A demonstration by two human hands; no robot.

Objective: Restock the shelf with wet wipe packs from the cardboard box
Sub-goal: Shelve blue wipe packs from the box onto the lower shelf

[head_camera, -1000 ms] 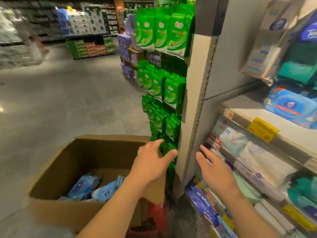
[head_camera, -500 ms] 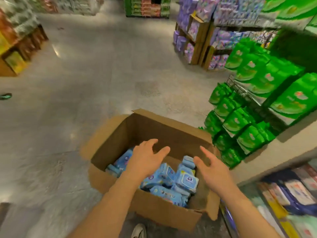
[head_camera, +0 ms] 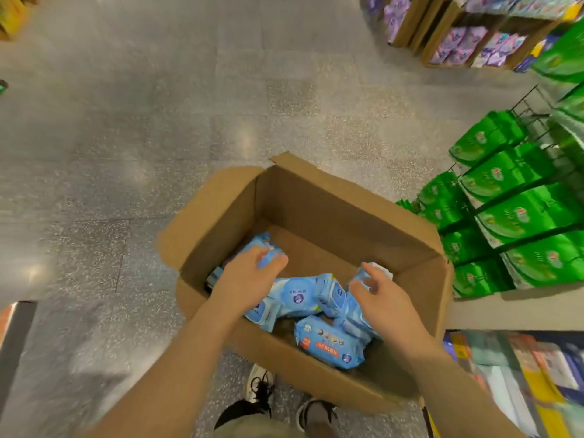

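An open cardboard box (head_camera: pixel 319 197) stands on the floor in front of me, with several blue wet wipe packs (head_camera: pixel 297 294) lying loose in its bottom. My left hand (head_camera: pixel 249 276) reaches down inside the box at its left side, fingers spread and curling over a blue pack (head_camera: pixel 264 243). My right hand (head_camera: pixel 384 303) hangs inside the box at the right, fingers apart just above an upright pack (head_camera: pixel 355 279). Neither hand has a firm hold on a pack. Another pack (head_camera: pixel 330 343) lies flat near the box's front wall.
The shelf (head_camera: pixel 521 374) with mixed packs is at the lower right. Green bags (head_camera: pixel 518 213) hang on a wire rack at the right, close to the box. Wooden crates of purple packs (head_camera: pixel 458 42) stand at the back right. My shoes (head_camera: pixel 259 384) are below the box. Grey floor spreads to the left.
My view has swung from the shelf down to the box. Both hands have moved from in front of the shelf down into the box, onto the blue packs.
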